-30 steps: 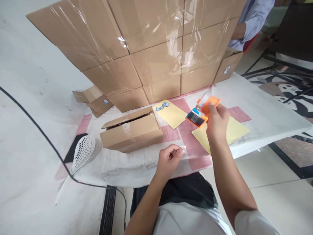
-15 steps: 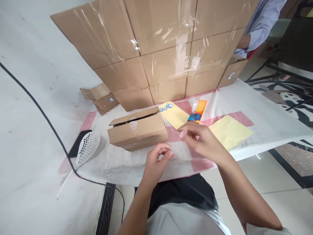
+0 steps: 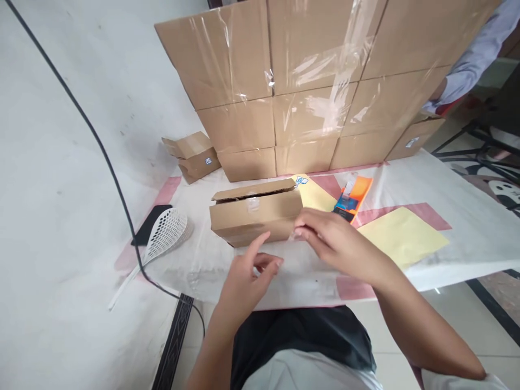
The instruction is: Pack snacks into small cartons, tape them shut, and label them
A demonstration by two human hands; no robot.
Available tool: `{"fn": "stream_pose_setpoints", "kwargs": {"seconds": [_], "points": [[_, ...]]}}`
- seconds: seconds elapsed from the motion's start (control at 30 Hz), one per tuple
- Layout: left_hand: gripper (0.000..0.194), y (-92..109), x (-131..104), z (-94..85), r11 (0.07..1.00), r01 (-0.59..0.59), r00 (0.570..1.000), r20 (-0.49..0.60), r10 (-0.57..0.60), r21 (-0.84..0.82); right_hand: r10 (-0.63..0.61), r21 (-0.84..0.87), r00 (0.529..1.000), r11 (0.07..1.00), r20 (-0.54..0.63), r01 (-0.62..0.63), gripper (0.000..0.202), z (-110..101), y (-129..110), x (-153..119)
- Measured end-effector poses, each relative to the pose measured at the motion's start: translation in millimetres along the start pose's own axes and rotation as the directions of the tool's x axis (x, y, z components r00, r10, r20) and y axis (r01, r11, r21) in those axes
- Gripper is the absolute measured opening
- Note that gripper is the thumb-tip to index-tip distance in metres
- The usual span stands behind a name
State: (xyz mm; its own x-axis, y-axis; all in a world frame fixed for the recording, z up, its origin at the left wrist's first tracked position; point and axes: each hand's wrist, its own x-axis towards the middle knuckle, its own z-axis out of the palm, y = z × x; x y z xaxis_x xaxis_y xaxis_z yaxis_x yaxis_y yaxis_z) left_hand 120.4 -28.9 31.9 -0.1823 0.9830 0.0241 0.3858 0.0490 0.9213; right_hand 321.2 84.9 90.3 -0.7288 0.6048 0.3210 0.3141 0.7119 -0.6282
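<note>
A brown cardboard box [image 3: 260, 219] lies on the table in front of me, its top flaps slightly raised, with a short strip of clear tape [image 3: 252, 203] on its side. My right hand [image 3: 331, 238] is at the box's right end, thumb and fingers pinched on a small piece of clear tape [image 3: 292, 236]. Below the box's front edge, my left hand [image 3: 249, 273] holds nothing, its index finger stretched out and the others loosely bent. An orange and blue object [image 3: 352, 199], seemingly a tape dispenser, lies beyond my right hand.
Yellow sheets [image 3: 402, 235] lie to the right; one behind the box carries blue-and-white stickers [image 3: 300, 181]. Taped cartons [image 3: 312, 116] form a wall at the back. A small open box [image 3: 199, 162], white netted racket-like thing [image 3: 166, 234] and black cable [image 3: 101, 149] are left. A person's sleeve [image 3: 479, 59] shows right.
The view has swung, shifting the scene rightward. My left hand has opened, its index finger extending. My right hand has come closer to the box's right end, still pinched.
</note>
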Motion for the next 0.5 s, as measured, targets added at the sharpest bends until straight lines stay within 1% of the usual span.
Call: {"fn": "stream_pose_setpoints", "kwargs": {"seconds": [0.03, 0.07, 0.1, 0.13, 0.17, 0.2, 0.23, 0.27, 0.33, 0.4, 0.5], "points": [[0.038, 1, 7, -7.4, 0.99, -0.089, 0.987, -0.121, 0.102, 0.111, -0.023, -0.01, 1.0, 1.0, -0.015, 0.023, 0.019, -6, -1, 10], [0.031, 1, 15, -14.5, 0.955, -0.17, 0.943, -0.241, 0.229, 0.244, -0.049, -0.021, 0.999, 0.999, -0.014, 0.049, 0.019, -11, -2, 22], [0.03, 1, 24, -20.9, 0.897, -0.221, 0.877, -0.324, 0.354, 0.381, -0.076, -0.032, 0.997, 0.997, 0.007, 0.076, 0.02, -16, -2, 36], [0.035, 1, 34, -26.3, 0.829, -0.244, 0.817, -0.354, 0.456, 0.504, -0.099, -0.04, 0.994, 0.994, 0.04, 0.101, 0.021, -19, -2, 51], [0.043, -1, 43, -30.5, 0.762, -0.25, 0.786, -0.334, 0.519, 0.597, -0.116, -0.045, 0.99, 0.992, 0.081, 0.12, 0.022, -19, -2, 67], [0.051, -3, 52, -33.3, 0.711, -0.248, 0.79, -0.288, 0.542, 0.658, -0.123, -0.047, 0.984, 0.99, 0.127, 0.129, 0.024, -18, -1, 83], [0.057, -6, 58, -34.7, 0.679, -0.242, 0.809, -0.242, 0.536, 0.693, -0.125, -0.052, 0.977, 0.989, 0.171, 0.136, 0.026, -14, 1, 98], [0.06, -10, 63, -35.1, 0.663, -0.237, 0.829, -0.208, 0.519, 0.71, -0.126, -0.064, 0.97, 0.988, 0.21, 0.142, 0.028, -9, 3, 111], [0.061, -16, 66, -33.7, 0.656, -0.224, 0.847, -0.19, 0.497, 0.721, -0.124, -0.117, 0.955, 0.98, 0.271, 0.16, 0.029, 4, 8, 131], [0.06, -21, 64, -32.0, 0.646, -0.225, 0.84, -0.191, 0.509, 0.729, -0.115, -0.199, 0.943, 0.963, 0.312, 0.183, 0.026, 17, 13, 140], [0.051, -23, 60, -31.7, 0.593, -0.25, 0.823, -0.154, 0.546, 0.765, -0.091, -0.328, 0.937, 0.922, 0.337, 0.207, 0.021, 29, 15, 143]]}}
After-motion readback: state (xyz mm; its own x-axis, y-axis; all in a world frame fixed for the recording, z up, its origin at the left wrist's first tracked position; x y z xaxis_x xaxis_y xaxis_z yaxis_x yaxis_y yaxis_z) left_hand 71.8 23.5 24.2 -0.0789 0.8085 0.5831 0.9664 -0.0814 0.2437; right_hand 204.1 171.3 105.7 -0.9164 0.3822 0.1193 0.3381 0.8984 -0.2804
